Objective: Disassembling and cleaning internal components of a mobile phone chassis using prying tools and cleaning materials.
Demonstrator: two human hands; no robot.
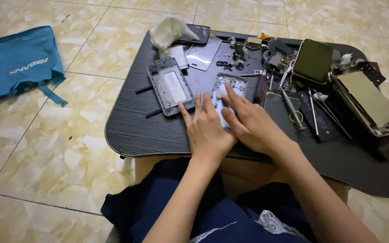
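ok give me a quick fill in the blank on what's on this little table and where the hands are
1. Both hands, the left hand and the right hand, rest on a phone body lying on a ____ lap table.
2. Left of the hands lies an empty grey phone ____.
3. On the tiled floor lies a ____ cloth.

Missing words: black; frame; blue
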